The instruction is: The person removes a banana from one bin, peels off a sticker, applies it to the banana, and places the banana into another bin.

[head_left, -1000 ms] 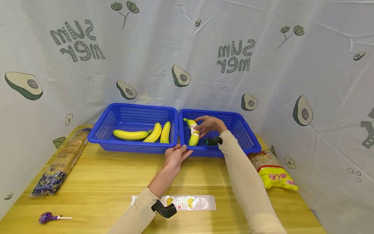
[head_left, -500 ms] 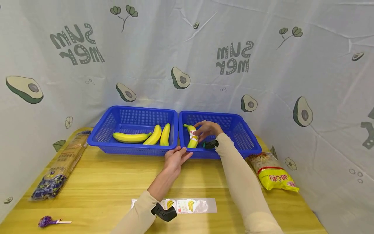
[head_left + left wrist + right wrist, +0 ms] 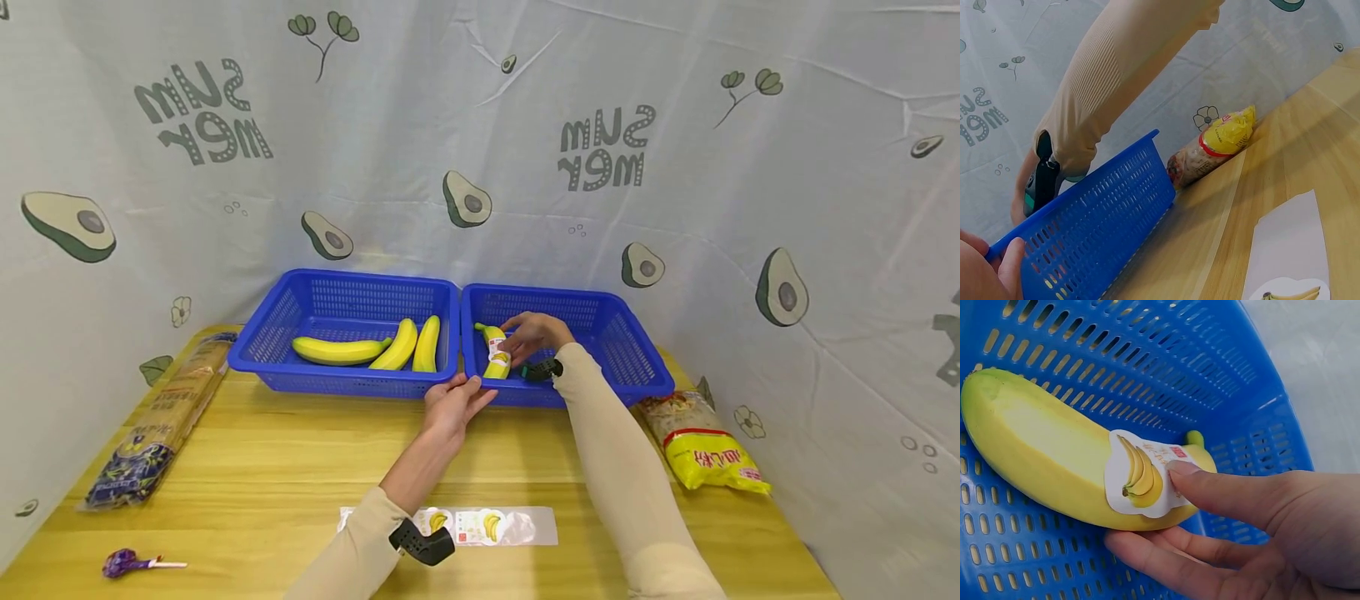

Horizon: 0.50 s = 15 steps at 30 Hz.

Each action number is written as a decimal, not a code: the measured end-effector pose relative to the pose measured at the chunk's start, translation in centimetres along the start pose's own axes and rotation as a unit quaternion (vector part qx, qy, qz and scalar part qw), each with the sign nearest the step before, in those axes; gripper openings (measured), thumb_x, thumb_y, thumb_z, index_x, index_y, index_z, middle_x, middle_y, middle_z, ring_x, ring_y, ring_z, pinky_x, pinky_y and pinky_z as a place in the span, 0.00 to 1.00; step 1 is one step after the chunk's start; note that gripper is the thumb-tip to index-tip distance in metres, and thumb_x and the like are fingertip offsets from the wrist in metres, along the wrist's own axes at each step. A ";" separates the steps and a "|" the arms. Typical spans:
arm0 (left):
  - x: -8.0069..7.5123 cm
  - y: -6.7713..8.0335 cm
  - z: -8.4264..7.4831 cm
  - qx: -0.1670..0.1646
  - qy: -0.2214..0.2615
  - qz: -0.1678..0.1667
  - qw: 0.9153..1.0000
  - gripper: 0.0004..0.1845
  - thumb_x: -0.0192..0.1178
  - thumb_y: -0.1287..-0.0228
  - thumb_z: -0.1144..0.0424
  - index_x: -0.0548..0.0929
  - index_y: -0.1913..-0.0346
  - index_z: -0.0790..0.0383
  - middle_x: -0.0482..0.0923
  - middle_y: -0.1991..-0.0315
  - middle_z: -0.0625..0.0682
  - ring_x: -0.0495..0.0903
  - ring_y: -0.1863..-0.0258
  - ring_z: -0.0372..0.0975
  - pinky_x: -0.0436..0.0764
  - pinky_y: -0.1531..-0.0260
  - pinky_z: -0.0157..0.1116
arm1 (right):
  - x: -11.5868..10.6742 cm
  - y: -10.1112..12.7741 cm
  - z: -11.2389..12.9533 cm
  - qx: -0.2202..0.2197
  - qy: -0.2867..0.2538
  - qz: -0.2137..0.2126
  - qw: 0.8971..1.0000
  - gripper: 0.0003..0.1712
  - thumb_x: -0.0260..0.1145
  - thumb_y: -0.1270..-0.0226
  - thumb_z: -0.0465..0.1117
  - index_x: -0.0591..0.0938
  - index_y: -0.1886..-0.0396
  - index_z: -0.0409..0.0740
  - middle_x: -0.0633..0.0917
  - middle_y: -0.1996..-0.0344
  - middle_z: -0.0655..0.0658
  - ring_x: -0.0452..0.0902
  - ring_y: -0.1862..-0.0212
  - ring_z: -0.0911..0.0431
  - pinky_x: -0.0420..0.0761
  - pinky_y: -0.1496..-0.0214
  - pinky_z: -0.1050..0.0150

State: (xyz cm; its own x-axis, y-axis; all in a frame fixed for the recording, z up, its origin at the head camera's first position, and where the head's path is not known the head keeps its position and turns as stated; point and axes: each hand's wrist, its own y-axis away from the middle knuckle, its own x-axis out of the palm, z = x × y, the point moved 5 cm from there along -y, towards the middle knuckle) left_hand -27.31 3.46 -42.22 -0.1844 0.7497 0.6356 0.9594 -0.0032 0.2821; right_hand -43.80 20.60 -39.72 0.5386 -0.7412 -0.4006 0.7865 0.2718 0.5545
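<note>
Right hand [image 3: 534, 334]: your fingers and thumb hold the banana [image 3: 496, 361] inside the right basket [image 3: 637, 367], near its left wall.
Left hand [image 3: 452, 403]: your fingers grip that basket's front rim.

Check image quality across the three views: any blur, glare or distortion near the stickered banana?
Head view: sharp, evenly lit, wide-angle bending at the edges; banana small under the right hand. Right wrist view: crisp close-up, sticker legible, soft sheen on the peel, no harsh glare. Left wrist view: tilted; left hand cropped at the corner, right basket slightly soft.
</note>
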 end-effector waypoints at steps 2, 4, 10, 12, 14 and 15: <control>-0.1 0.0 0.0 0.001 -0.001 -0.003 1.000 0.08 0.57 0.22 0.80 0.70 0.58 0.68 0.70 0.57 0.58 0.86 0.63 0.41 0.87 0.41 0.48 | 0.1 0.0 0.0 -0.003 0.005 0.005 1.000 0.41 0.66 0.21 0.30 0.59 0.15 0.34 0.78 0.36 0.27 0.90 0.61 0.51 0.89 0.39 0.50; -0.1 0.0 0.0 0.000 -0.001 -0.004 1.000 0.08 0.57 0.22 0.80 0.70 0.58 0.68 0.70 0.57 0.58 0.86 0.62 0.42 0.87 0.41 0.48 | 0.1 0.0 -0.1 -0.004 0.009 0.009 1.000 0.41 0.66 0.20 0.30 0.59 0.15 0.33 0.78 0.34 0.26 0.89 0.59 0.51 0.87 0.36 0.48; 0.0 -0.1 0.3 -0.002 -0.006 0.009 1.000 0.08 0.56 0.22 0.79 0.70 0.58 0.68 0.70 0.58 0.57 0.86 0.63 0.41 0.88 0.42 0.46 | 0.0 0.4 -0.2 -0.008 0.017 0.013 1.000 0.40 0.64 0.18 0.30 0.57 0.15 0.32 0.74 0.29 0.24 0.86 0.42 0.41 0.85 0.33 0.45; -0.1 -0.1 0.3 0.000 -0.004 0.011 1.000 0.08 0.56 0.22 0.79 0.70 0.58 0.67 0.71 0.59 0.57 0.86 0.64 0.41 0.88 0.43 0.45 | -0.1 0.6 -0.1 -0.009 0.017 0.012 1.000 0.41 0.64 0.18 0.31 0.57 0.15 0.32 0.74 0.30 0.24 0.83 0.37 0.37 0.84 0.32 0.44; -0.1 -0.2 0.2 0.002 -0.002 0.011 1.000 0.08 0.57 0.22 0.79 0.70 0.58 0.67 0.71 0.59 0.56 0.86 0.64 0.40 0.89 0.44 0.45 | -0.2 0.7 0.1 -0.010 0.018 0.005 1.000 0.40 0.65 0.18 0.32 0.57 0.15 0.31 0.77 0.33 0.24 0.82 0.36 0.35 0.84 0.33 0.43; -0.1 -0.2 0.1 0.004 0.000 0.012 1.000 0.08 0.58 0.23 0.80 0.71 0.57 0.68 0.71 0.59 0.57 0.86 0.64 0.40 0.89 0.44 0.45 | -0.2 0.8 0.3 -0.011 0.018 0.000 1.000 0.40 0.64 0.18 0.32 0.57 0.15 0.31 0.78 0.35 0.24 0.81 0.36 0.34 0.84 0.32 0.42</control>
State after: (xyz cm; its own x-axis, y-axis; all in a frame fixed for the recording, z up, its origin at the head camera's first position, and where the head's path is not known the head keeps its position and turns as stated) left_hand -27.50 3.44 -42.41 -0.1610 0.7495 0.6421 0.9651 -0.0166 0.2614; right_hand -43.38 20.81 -38.96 0.5490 -0.7189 -0.4264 0.7925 0.2854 0.5390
